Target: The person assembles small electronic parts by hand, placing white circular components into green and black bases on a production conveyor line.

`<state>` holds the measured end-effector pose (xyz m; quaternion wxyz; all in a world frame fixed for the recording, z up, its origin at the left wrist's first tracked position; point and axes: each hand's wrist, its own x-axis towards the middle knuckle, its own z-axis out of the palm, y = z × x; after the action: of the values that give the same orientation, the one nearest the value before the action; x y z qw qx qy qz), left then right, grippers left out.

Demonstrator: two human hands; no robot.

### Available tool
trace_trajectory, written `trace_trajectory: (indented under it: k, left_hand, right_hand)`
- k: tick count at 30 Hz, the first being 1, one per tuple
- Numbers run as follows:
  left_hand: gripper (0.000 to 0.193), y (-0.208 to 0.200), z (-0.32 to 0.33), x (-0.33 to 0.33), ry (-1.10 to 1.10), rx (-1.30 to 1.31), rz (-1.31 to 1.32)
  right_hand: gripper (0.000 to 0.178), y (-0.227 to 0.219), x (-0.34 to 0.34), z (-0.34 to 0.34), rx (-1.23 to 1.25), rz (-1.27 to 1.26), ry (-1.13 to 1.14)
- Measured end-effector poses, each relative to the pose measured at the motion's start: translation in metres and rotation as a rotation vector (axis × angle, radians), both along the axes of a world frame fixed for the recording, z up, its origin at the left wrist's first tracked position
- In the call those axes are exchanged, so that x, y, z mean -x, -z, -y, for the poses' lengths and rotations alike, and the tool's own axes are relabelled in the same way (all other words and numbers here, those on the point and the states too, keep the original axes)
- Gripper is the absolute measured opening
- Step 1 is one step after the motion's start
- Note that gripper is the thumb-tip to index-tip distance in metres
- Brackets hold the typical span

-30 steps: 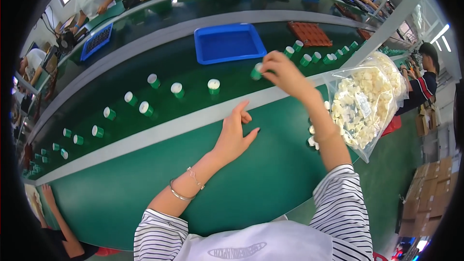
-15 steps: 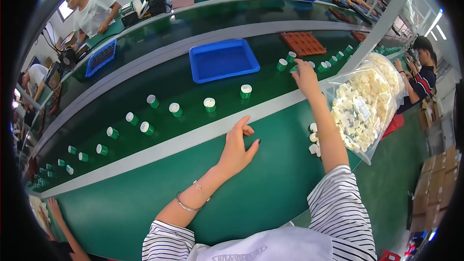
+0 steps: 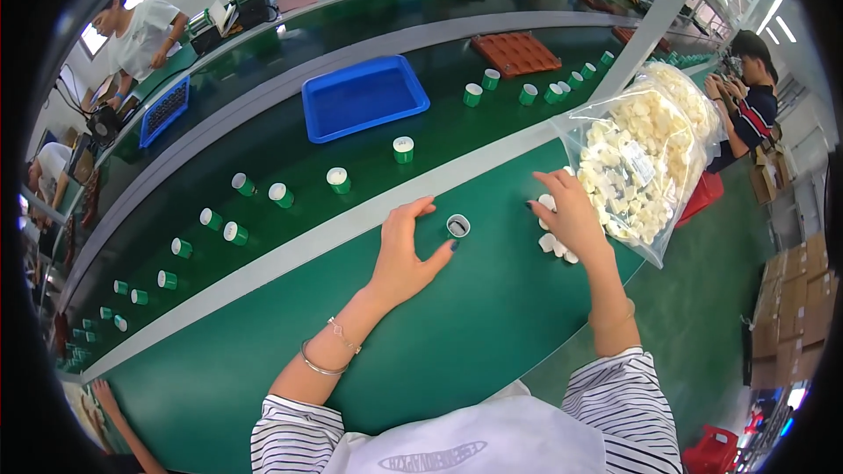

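Note:
A small green cylinder with an open white-rimmed top (image 3: 457, 226) stands on the green work table in front of me. Beside it is my left hand (image 3: 406, 250), thumb and fingers apart and curved toward the cylinder, seemingly not gripping it. My right hand (image 3: 572, 218) is over a small heap of white plastic pieces (image 3: 557, 247) at the right. Its thumb and forefinger are spread; its other fingers are partly hidden. Close to this hand lies a big clear bag (image 3: 639, 167) full of cream-white pieces.
Beyond a grey rail (image 3: 351, 221) runs a dark green conveyor belt with several green cylinders (image 3: 338, 179) in a line. On the belt sit a blue tray (image 3: 364, 98) and a brown-red tray (image 3: 516, 54). A slanted metal post (image 3: 654, 22) rises behind the bag. Other people work around.
My right hand has come back from the belt to the white pieces. A green cylinder now stands on the table by my left hand, which has shifted slightly left in view.

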<state>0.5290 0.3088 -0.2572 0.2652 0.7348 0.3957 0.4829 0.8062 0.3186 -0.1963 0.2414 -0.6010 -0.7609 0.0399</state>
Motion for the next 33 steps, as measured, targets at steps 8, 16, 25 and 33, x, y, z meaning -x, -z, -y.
trace_trajectory:
  k: [8, 16, 25, 33]
  left_hand:
    - [0.082, 0.001, -0.005, -0.005, 0.064, -0.013, -0.334]
    - [0.081, 0.004, -0.009, -0.005, 0.072, -0.020, -0.223]
    - [0.081, 0.001, -0.009, -0.003, 0.131, 0.017, -0.223]
    - [0.080, 0.006, -0.010, -0.004, 0.166, 0.081, -0.167]
  right_hand:
    - [0.030, 0.004, 0.009, -0.006, -0.078, 0.013, -0.172]
    - [0.061, 0.000, 0.049, 0.014, 0.282, -0.286, -0.430]
    - [0.033, 0.025, 0.052, 0.017, 0.215, -0.294, -0.181]
    - [0.032, 0.002, 0.078, -0.002, 0.161, -0.268, -0.444]
